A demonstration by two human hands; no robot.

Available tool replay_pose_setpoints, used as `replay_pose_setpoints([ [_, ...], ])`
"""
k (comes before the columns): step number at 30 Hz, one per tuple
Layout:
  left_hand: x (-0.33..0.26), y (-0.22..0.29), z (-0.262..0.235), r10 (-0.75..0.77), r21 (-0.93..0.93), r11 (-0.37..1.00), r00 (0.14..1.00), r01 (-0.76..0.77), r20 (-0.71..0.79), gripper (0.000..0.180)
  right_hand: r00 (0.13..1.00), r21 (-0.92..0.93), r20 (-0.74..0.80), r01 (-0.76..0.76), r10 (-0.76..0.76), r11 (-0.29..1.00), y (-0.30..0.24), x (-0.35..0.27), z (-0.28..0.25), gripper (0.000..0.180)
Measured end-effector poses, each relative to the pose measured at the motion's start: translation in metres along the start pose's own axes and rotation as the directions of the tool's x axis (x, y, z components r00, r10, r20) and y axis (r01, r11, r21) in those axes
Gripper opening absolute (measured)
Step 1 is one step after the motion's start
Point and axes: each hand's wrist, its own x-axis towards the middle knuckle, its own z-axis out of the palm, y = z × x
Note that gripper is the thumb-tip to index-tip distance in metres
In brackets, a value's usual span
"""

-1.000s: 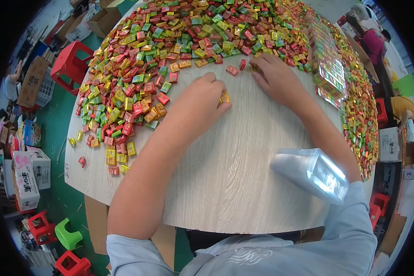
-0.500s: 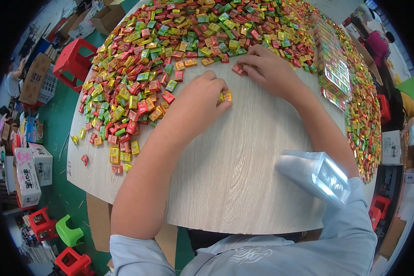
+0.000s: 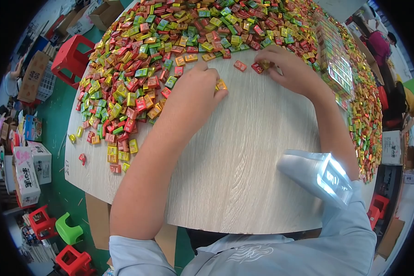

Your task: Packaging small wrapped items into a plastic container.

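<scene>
Small block-shaped wrapped candies in red, green, yellow and orange cover the far and left parts of the table (image 3: 234,175). My left hand (image 3: 200,85) is closed, resting by the pile's inner edge. Orange-yellow candy (image 3: 221,84) shows at its fingertips; how many pieces is hidden. My right hand (image 3: 292,73) is farther right, its fingers bent round a red candy (image 3: 257,68), with a bit of yellow candy (image 3: 265,65) at the fingertips. Between the hands a single red candy (image 3: 239,66) lies loose on the wood, touched by neither.
A clear plastic box (image 3: 316,177) lies tilted by my right forearm. Stacked packs of candy in clear plastic (image 3: 336,69) stand at the right. Beyond the left table edge are a red stool (image 3: 73,60), a green stool (image 3: 69,230) and cartons (image 3: 27,177). People are at the far right.
My right hand has let go of one red candy and moved right, onto another red one. The left hand has shifted slightly left, keeping the orange-yellow candy at its fingertips.
</scene>
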Motion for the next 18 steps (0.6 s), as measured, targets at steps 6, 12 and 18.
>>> replay_pose_setpoints([
  [6,0.001,-0.002,0.001,-0.032,0.07,0.997,0.998,0.035,-0.05,0.035,0.995,0.189,0.067,-0.082,0.07,0.979,-0.027,-0.003,0.003,0.046],
  [12,0.002,0.0,0.002,-0.039,0.055,0.998,0.998,0.042,-0.051,0.035,0.985,-0.046,-0.052,0.162,-0.165,0.986,-0.025,0.014,0.019,0.043],
  [18,0.004,-0.003,0.004,-0.035,0.004,0.999,0.998,0.035,-0.052,0.034,0.971,0.041,-0.057,0.233,-0.23,0.972,-0.041,0.013,0.026,0.03],
])
